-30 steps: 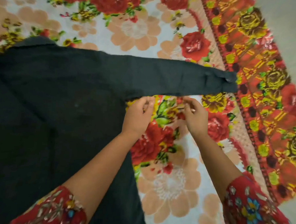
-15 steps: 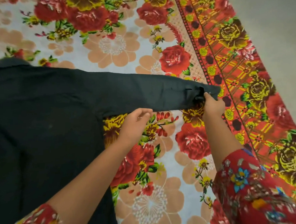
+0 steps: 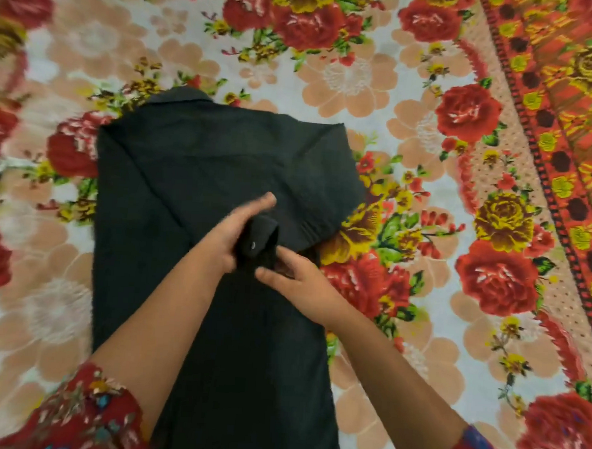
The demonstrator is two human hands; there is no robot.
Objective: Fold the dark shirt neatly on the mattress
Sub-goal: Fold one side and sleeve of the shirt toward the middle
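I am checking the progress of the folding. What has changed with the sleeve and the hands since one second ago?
The sleeve, which lay stretched out toward the right, is now folded back over the dark shirt. Its cuff sits at the middle, between the left hand and the right hand, which moved in from the right with it. The shirt stays flat on the floral mattress cover, collar away from the person.

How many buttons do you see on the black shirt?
1: a small pale button on the cuff, held between the left hand and right hand. Others may be hidden underneath.
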